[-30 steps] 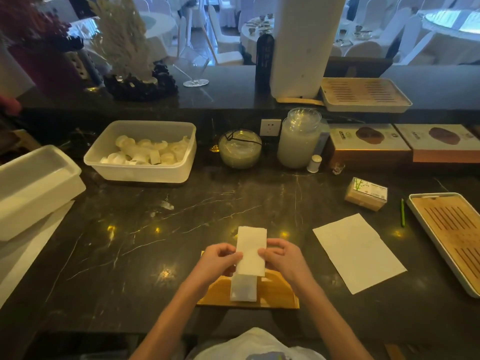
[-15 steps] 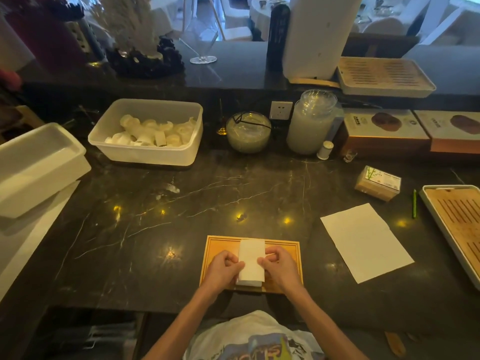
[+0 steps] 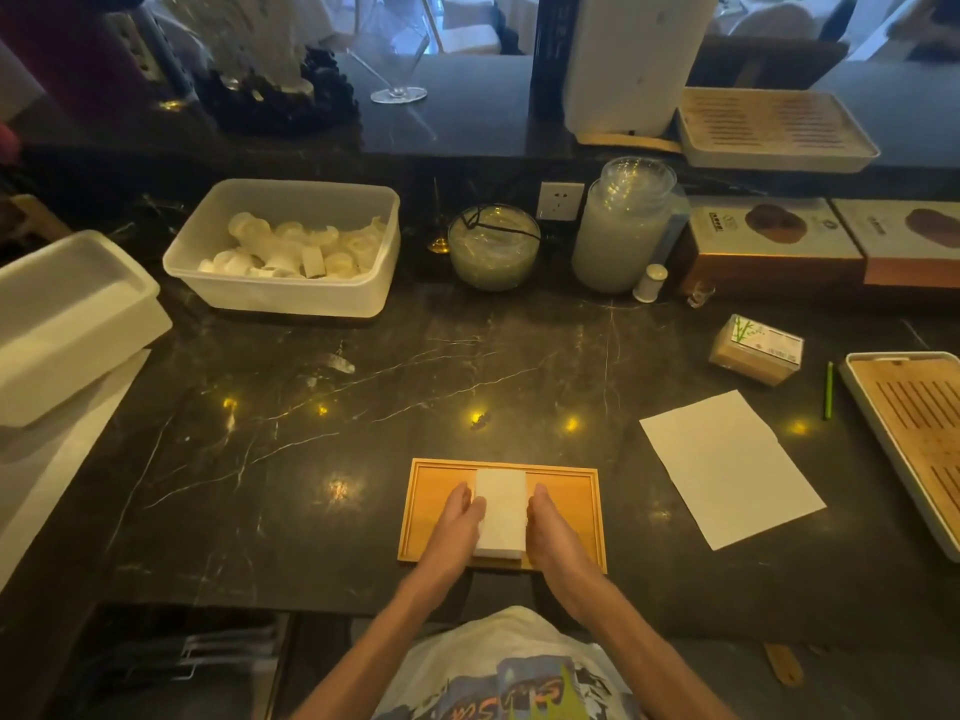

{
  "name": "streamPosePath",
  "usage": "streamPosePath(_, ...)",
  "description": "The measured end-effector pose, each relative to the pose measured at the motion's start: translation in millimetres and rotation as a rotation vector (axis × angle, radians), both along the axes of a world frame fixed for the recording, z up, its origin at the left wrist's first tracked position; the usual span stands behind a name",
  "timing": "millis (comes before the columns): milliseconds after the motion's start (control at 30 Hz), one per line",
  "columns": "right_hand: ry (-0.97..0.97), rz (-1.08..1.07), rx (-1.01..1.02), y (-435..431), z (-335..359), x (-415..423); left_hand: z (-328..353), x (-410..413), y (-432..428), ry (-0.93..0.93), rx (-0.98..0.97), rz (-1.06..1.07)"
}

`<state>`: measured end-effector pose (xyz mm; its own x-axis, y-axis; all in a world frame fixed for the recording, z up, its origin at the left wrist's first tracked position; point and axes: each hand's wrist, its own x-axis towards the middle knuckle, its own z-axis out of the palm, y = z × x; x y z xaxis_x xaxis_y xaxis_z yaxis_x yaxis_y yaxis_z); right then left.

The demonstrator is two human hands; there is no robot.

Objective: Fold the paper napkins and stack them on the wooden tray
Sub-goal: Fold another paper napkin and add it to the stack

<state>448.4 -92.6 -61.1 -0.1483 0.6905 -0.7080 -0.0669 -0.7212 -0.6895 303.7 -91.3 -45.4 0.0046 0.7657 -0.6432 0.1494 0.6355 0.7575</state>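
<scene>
White napkin stack [image 3: 500, 514] lowered onto wooden tray [image 3: 571, 493], left hand [image 3: 457, 519], right hand [image 3: 548, 524] flanking.

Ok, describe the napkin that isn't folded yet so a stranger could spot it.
On the dark marble counter, find the small wooden tray at the near edge. Just right of it lies the unfolded napkin, a single flat white sheet on bare stone, unlike the thick folded stack on the tray.
</scene>
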Motion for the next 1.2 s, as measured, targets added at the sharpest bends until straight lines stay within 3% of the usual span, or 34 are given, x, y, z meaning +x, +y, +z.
streamPosePath(233,0.118,-0.037,-0.020,2,7,-10,-5,10,-6,-0.059,0.004,-0.042)
streamPosePath(633,0.081,-0.020,0.010,-2,8,-13,-3,4,-5,-0.030,0.070,-0.108)
streamPosePath(700,-0.016,0.046,0.061,-4,9,-9,-1,2,-4,0.031,0.147,-0.173)
streamPosePath(800,-0.366,0.111,0.302,-3,6,3,0,-7,-5,0.142,0.242,-0.229)
streamPosePath(933,-0.597,0.295,0.565,5,0,16,-5,-19,-5,0.299,0.263,-0.356)
streamPosePath(1033,-0.713,0.465,0.571,7,-7,17,-9,-24,-6,0.425,0.259,-0.483)
streamPosePath(1200,-0.702,0.559,0.484,6,-7,19,-9,-25,-8,0.500,0.232,-0.564)
